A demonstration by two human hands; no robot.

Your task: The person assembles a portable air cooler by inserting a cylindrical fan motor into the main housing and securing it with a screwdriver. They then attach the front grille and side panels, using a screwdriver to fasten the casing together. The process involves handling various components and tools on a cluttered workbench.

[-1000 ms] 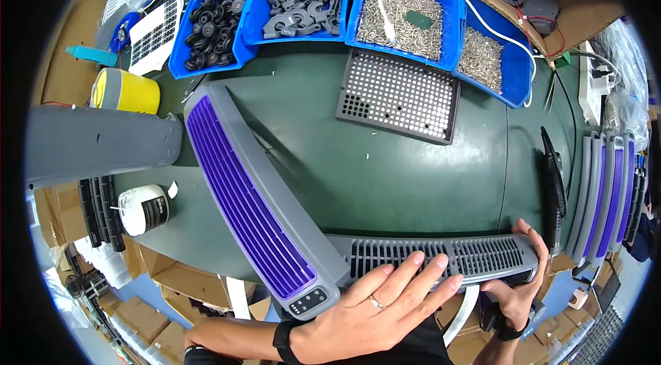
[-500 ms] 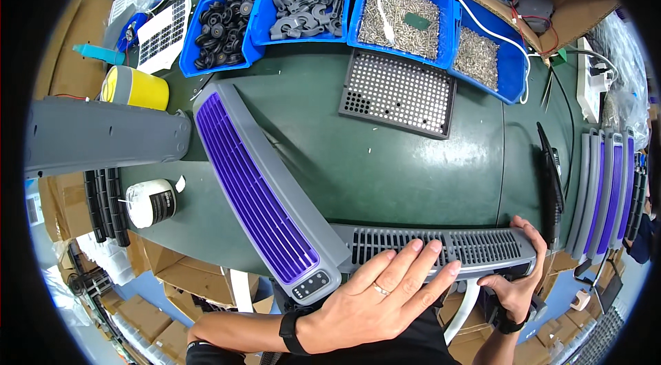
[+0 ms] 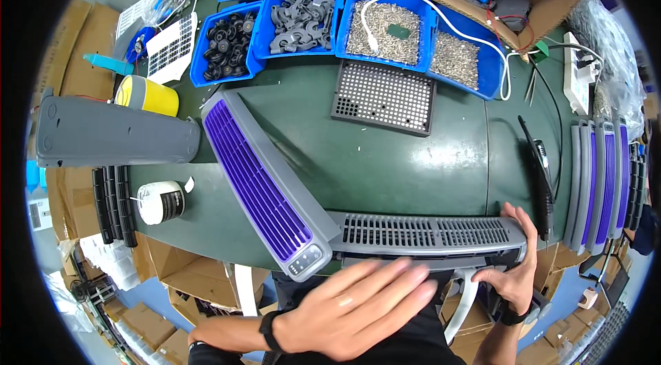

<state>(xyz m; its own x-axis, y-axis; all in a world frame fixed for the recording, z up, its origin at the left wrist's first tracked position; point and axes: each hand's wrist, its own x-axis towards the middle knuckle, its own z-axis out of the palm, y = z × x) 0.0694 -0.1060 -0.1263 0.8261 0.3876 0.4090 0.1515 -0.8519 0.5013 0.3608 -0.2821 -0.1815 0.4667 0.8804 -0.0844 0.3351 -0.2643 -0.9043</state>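
A long grey vented housing (image 3: 427,233) lies along the table's near edge, slots facing up and a dark gap along its near side. My right hand (image 3: 518,265) grips its right end, thumb below and fingers around the far side. Just in front of the housing, my left hand (image 3: 358,310) is flat with fingers stretched out, slightly blurred and holding nothing. A grey panel with a purple grille (image 3: 258,179) slants across the table. Its near end, with a small black button pad (image 3: 305,259), sits beside the housing's left end.
Blue bins hold black wheels (image 3: 227,47), grey plastic parts (image 3: 301,24) and screws (image 3: 385,29). Before them lies a black perforated tray (image 3: 384,98). At left are a grey casing (image 3: 117,132) and a white tub (image 3: 160,202); at right, a black corded tool (image 3: 540,175) and purple-grey panels (image 3: 599,186).
My left hand has drawn back toward me off the housing's near side, exposing more of the slots. My right hand still grips the right end. The whole view has shifted slightly.
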